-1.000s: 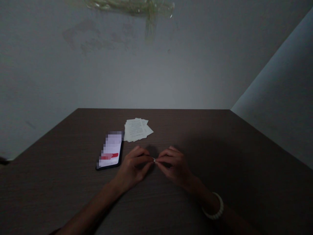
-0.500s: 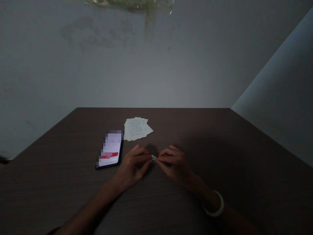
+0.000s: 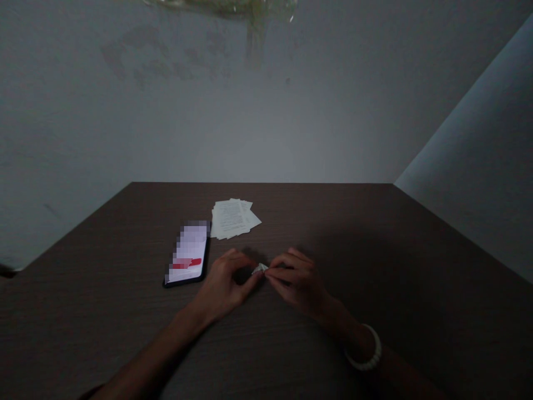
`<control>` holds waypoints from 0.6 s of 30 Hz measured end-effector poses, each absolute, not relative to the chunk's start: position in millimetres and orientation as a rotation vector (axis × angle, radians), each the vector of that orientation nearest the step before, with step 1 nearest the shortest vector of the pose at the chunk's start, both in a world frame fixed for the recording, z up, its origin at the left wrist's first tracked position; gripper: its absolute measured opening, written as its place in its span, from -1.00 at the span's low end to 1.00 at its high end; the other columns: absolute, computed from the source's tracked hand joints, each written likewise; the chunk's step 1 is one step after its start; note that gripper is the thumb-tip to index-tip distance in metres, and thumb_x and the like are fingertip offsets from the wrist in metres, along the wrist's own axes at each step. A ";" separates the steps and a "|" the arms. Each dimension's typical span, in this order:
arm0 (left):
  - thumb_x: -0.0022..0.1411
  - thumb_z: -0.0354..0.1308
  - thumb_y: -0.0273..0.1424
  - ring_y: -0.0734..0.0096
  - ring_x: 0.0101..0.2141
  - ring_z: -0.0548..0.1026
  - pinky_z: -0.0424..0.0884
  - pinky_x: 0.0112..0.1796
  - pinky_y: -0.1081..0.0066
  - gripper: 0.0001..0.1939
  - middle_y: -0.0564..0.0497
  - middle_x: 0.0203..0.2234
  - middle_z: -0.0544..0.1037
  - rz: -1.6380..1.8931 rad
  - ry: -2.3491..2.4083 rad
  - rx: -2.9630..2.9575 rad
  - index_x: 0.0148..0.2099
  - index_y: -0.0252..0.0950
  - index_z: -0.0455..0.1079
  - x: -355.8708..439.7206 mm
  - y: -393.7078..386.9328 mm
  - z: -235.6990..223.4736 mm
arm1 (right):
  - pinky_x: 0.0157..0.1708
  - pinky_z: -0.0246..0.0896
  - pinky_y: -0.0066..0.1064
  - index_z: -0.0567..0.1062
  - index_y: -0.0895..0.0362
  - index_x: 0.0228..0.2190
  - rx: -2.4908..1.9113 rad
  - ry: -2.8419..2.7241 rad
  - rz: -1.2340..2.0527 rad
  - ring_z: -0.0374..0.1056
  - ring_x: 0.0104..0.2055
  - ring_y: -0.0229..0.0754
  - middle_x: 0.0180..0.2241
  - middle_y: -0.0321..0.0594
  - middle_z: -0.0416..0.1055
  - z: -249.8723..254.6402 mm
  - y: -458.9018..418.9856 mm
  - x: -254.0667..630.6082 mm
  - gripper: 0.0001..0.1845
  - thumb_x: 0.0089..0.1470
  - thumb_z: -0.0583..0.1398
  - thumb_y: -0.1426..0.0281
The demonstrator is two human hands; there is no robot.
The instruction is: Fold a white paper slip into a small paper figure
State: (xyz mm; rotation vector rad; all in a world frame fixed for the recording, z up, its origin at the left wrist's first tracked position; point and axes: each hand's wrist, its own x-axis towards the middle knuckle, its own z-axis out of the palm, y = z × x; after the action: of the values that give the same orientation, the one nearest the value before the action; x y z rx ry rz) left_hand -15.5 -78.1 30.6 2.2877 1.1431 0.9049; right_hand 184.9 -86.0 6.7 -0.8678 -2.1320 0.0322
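A small folded piece of white paper is held up between my hands, just above the dark wood tabletop. My right hand pinches its right end between thumb and fingertips. My left hand curves around its pointed left end, with the thumb and fingers on either side. Much of the paper is hidden by my fingers. A white beaded bracelet circles my right wrist.
A black smartphone with a lit, pixelated screen lies left of my hands. Behind it is a small stack of printed white sheets. The dark table stands against a grey wall.
The folded paper now shows as a wider wedge reaching further left. My left fingers have opened slightly around it. The view has tilted a little.
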 end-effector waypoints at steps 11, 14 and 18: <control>0.25 0.10 -0.28 0.35 -0.42 0.46 0.35 -0.41 0.40 -0.76 -0.01 -0.45 0.55 0.834 1.203 2.213 -0.21 -0.26 0.56 -16.3 -78.1 29.0 | -0.27 0.25 -0.32 0.53 0.09 -0.40 -0.968 -1.985 0.262 0.36 -0.32 -0.19 -0.38 -0.22 0.49 2.8 -86.5 182.5 -0.92 0.06 0.25 0.50; 0.25 0.11 -0.28 0.36 -0.43 0.46 0.34 -0.41 0.39 -0.76 0.00 -0.45 0.54 0.817 1.222 2.198 -0.21 -0.25 0.56 -15.9 -78.4 30.1 | -0.23 0.24 -0.30 0.49 0.10 -0.43 -1.027 -1.929 0.325 0.37 -0.33 -0.18 -0.39 -0.24 0.48 2.4 -85.6 182.3 -0.91 0.00 0.26 0.53; 0.21 0.12 -0.32 0.35 -0.42 0.46 0.34 -0.39 0.38 -0.78 -0.01 -0.43 0.54 0.813 1.220 2.203 -0.20 -0.26 0.56 -15.5 -78.4 30.1 | -0.24 0.21 -0.30 0.46 0.10 -0.45 -1.119 -1.907 0.396 0.36 -0.32 -0.16 -0.41 -0.25 0.47 2.5 -84.9 182.9 -0.89 -0.03 0.24 0.56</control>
State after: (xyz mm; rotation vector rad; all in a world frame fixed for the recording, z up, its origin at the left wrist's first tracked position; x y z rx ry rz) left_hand -15.5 -78.4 30.1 2.2034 1.2202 0.8126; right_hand 182.9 -84.9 2.5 -1.1194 -1.9068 0.3962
